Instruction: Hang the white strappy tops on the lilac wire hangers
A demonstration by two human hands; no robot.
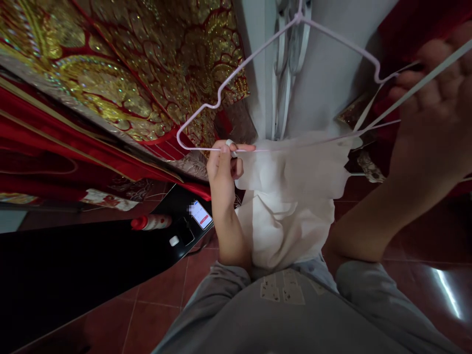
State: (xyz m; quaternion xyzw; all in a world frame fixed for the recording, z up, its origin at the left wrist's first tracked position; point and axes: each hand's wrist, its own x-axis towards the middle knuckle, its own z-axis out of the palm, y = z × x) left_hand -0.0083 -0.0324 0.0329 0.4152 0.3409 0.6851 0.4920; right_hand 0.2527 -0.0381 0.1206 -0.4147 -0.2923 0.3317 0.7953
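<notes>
A pale pink clothes hanger (254,48) is held up in front of me, its hook end at the top. My left hand (224,164) is closed on the left part of its bottom bar, index finger stretched along it. A white ring-like band shows on that finger. Below the bar hangs a white garment (283,211), thin and creased, over my lap. A narrow white strap (403,101) runs taut from its right side up across my right hand (435,98). That hand is blurred, with fingers curled at the strap, and hides the hanger's right end.
Red and gold sequined clothing (147,73) hangs at the left. A black table (92,260) holds a red-capped bottle (151,222), a lit phone (201,215), a dark phone-like device (185,231) and a small white case (174,241). A grey-white panel (332,73) stands ahead; the floor (158,314) is red tile.
</notes>
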